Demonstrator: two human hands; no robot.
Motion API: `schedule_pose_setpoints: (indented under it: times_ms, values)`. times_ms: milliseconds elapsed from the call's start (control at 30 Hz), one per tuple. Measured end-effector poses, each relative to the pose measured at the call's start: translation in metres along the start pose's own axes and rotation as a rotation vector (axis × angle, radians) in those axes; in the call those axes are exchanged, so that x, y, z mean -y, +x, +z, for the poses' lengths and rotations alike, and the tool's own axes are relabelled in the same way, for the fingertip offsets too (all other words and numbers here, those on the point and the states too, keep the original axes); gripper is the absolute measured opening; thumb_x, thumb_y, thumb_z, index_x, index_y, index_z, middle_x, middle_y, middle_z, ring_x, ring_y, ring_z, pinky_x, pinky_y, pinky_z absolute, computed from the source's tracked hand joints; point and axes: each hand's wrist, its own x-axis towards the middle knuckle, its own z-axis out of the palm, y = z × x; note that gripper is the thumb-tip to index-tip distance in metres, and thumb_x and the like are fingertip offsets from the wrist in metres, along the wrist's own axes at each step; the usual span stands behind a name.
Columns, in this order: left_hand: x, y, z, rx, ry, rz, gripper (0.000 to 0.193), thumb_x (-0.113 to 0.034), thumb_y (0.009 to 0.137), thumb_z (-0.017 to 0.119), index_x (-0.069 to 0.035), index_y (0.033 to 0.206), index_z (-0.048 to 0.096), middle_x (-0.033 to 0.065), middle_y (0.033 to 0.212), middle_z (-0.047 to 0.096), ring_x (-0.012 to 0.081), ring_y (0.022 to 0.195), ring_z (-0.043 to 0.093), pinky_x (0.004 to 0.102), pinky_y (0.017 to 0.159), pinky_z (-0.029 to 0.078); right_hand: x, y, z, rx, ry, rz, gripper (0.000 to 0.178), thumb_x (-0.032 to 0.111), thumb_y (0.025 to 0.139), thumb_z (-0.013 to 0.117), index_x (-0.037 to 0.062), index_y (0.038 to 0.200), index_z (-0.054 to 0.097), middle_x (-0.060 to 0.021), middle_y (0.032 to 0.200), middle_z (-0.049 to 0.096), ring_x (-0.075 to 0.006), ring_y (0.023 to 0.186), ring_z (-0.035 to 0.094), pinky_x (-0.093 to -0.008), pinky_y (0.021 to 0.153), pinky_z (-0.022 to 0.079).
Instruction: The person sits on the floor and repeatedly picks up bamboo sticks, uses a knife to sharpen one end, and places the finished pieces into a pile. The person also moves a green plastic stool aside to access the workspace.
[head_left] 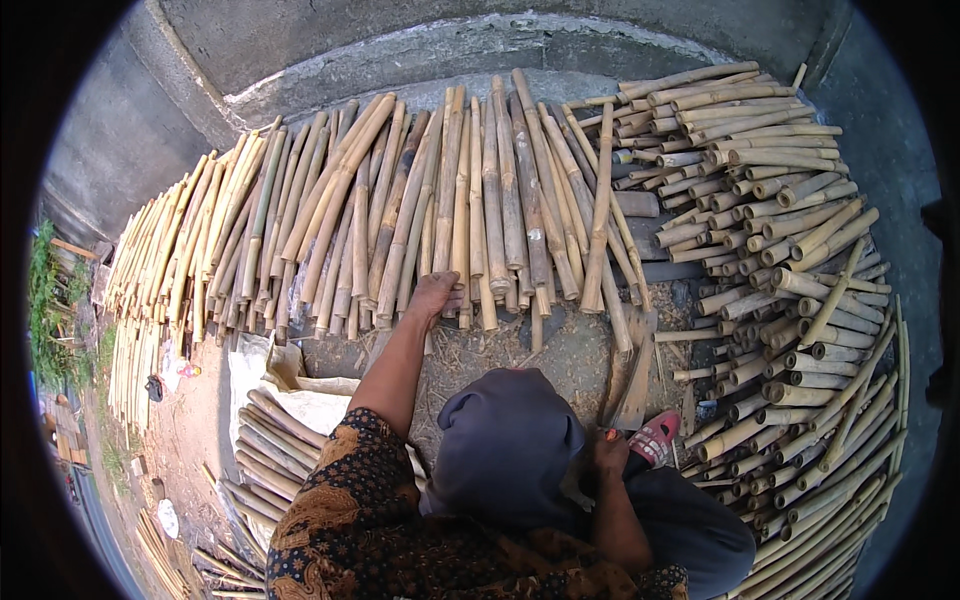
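Observation:
Dry bamboo poles (495,200) lie side by side in a wide row in front of me, their near ends pointing toward my knees. My left hand (437,297) reaches forward to the near ends in the middle of this row, its fingers closed on the end of a bamboo pole (446,230). Low beside my right leg, my right hand (610,453) is closed around the reddish grip of a long flat-bladed tool (637,375). That blade points away from me, over the ground; whether it is a saw or a machete I cannot tell.
At the right a tall stack of cut bamboo (790,300) runs along the wall. More poles (270,450) lie at my left by a pale sack (265,365). Concrete walls (400,65) close off the back. Wood chips litter the ground (480,352) near my sandalled foot (655,437).

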Motion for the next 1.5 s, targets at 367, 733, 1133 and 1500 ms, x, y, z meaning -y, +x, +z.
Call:
schedule_pose_setpoints:
  times_ms: [367,733,1133,1500]
  values:
    - [-0.022,-0.015,-0.009,0.114,-0.405,-0.019,0.037,-0.038,0.106,0.052,-0.004,0.119,0.055,0.0136,0.100,0.070,0.0207,0.088,0.067,0.0361,0.083,0.058,0.002,0.000,0.000,-0.004,-0.014,-0.037,0.037,0.035,0.089,0.070,-0.0017,0.096,0.070,-0.0255,0.092,0.072,-0.0432,0.092,0.069,-0.0475,0.084,0.053]
    - [-0.005,-0.009,-0.001,-0.509,1.074,0.274,0.057,-0.043,0.098,0.056,0.002,0.133,0.056,0.0291,0.121,0.066,0.0411,0.112,0.065,0.0488,0.100,0.050,-0.005,0.003,0.004,0.046,0.015,0.022,0.046,0.039,0.086,0.073,-0.0061,0.099,0.070,-0.0286,0.096,0.071,-0.0448,0.096,0.070,-0.0480,0.084,0.053]
    - [0.025,0.013,0.043,-0.439,0.914,0.072,0.064,-0.043,0.099,0.055,0.010,0.133,0.052,0.0383,0.134,0.056,0.0519,0.124,0.057,0.0482,0.107,0.045,-0.008,0.002,0.003,0.011,-0.011,-0.027,0.039,0.033,0.089,0.069,-0.0040,0.098,0.070,-0.0292,0.099,0.071,-0.0446,0.098,0.069,-0.0496,0.088,0.053]
    - [0.037,0.022,0.019,-0.512,0.229,-0.022,0.059,-0.035,0.096,0.057,0.018,0.122,0.058,0.0322,0.114,0.068,0.0426,0.107,0.065,0.0449,0.098,0.048,-0.005,0.003,0.000,0.087,-0.021,0.034,0.054,0.046,0.086,0.071,-0.0058,0.102,0.070,-0.0305,0.100,0.071,-0.0458,0.100,0.069,-0.0484,0.087,0.053]
